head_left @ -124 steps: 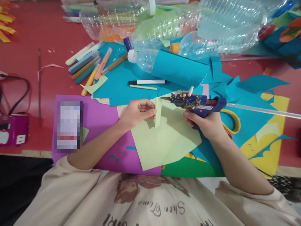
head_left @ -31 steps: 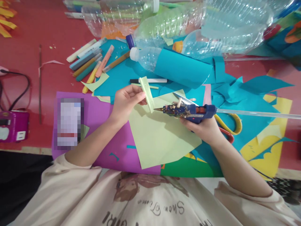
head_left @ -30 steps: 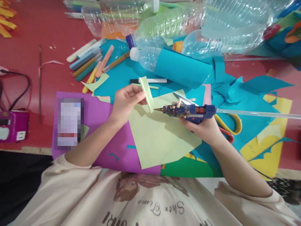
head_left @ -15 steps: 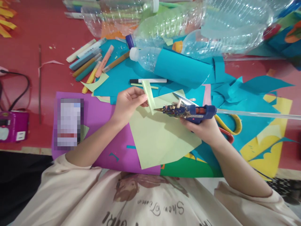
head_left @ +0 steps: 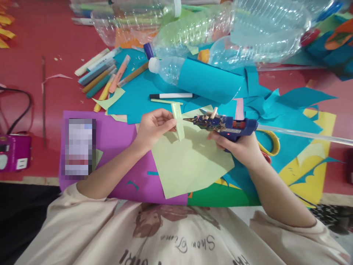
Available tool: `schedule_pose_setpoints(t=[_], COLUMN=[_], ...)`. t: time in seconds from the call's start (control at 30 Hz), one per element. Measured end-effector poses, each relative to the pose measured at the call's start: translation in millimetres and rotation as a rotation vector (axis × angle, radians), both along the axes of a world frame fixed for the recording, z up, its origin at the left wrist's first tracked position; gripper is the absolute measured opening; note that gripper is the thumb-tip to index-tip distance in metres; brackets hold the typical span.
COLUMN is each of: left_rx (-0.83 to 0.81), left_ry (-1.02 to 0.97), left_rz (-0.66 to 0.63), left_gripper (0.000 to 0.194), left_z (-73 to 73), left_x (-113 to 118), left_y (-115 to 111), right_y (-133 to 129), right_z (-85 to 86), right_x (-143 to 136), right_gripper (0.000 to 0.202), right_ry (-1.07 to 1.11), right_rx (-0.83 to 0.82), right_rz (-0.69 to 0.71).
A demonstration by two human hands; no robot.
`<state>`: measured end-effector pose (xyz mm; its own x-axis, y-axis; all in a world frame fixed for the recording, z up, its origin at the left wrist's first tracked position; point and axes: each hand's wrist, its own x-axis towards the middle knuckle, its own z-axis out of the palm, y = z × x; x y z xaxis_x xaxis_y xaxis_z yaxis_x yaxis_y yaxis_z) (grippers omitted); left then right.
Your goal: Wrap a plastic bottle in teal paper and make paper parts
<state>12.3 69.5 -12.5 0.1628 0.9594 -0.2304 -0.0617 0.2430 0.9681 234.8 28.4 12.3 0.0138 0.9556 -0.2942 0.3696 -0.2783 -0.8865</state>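
Between thumb and fingers my left hand (head_left: 157,129) pinches a narrow pale green paper strip (head_left: 178,123), which stands nearly upright with shiny marks on it. My right hand (head_left: 237,145) is wrapped round the handle of a blue glue gun (head_left: 227,125). Its nozzle points left, close beside the strip; whether they touch is hard to tell. Scraps cling to the gun's front, and a clear glue stick (head_left: 298,133) extends from its back. Beneath both hands lies a pale green sheet (head_left: 190,165). Scissors with yellow and red handles (head_left: 273,143) are partly hidden behind my right hand.
A bottle wrapped in blue paper (head_left: 209,79) lies ahead, with more clear bottles (head_left: 193,31) behind. Markers (head_left: 102,73) are at the upper left. A phone (head_left: 79,147) rests on purple paper (head_left: 116,132). Blue offcuts (head_left: 275,105) spread to the right.
The glue gun's nozzle has moved up along the strip and slightly away from its lower end. The strip is now more upright, and my left hand has shifted slightly right and down.
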Motion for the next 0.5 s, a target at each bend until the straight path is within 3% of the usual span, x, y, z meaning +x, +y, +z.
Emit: schedule_pose_setpoints(t=[0.1, 0.2, 0.37, 0.5], left_rx=[0.046, 0.057, 0.052, 0.051], left_ry=[-0.028, -0.039, -0.04, -0.041], left_rz=[0.044, 0.074, 0.09, 0.073], left_gripper=[0.019, 0.014, 0.013, 0.013], left_z=[-2.8, -3.3, -0.4, 0.4], left_x=[-2.7, -3.5, -1.5, -0.9], left_y=[4.2, 6.7, 6.2, 5.1], right_y=[-0.7, -2.7, -0.8, 9.4], right_z=[4.5, 11.2, 26.0, 22.7], right_x=[10.4, 27.0, 66.6, 104.7], right_gripper=[0.014, 0.017, 0.039, 0.05], right_ry=[0.14, 0.231, 0.035, -0.156], right_rx=[0.01, 0.037, 0.1, 0.041], right_rz=[0.002, -0.097, -0.563, -0.629])
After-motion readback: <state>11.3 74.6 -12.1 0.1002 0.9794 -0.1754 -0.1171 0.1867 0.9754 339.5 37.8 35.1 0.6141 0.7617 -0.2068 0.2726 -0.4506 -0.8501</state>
